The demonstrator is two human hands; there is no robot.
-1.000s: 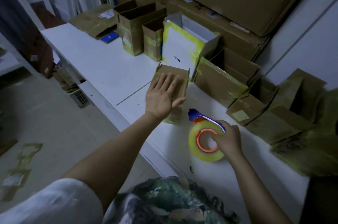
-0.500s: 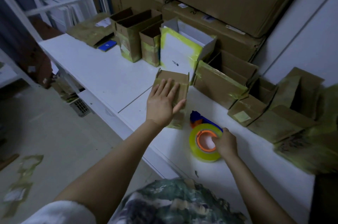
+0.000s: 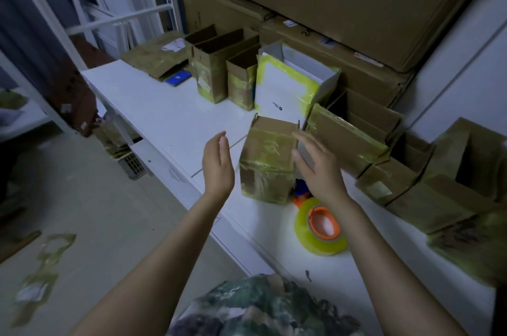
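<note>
Taped cardboard box [image 3: 267, 160] is standing upright on the desk [image 3: 170, 116], near its front edge. Left hand [image 3: 218, 165] and right hand [image 3: 319, 171] are flanking it, palms facing inward. Each grip is open and holding nothing, probably lining up to seize both sides. Contact cannot be told. Yellow tape roll [image 3: 321, 228] is lying under the right wrist. Neighbouring taped boxes [image 3: 345, 138] are crowding the right side, leaving those fingers little room.

Dim bluish light, soft shadows, wide-angle bending at edges, slight blur
</note>
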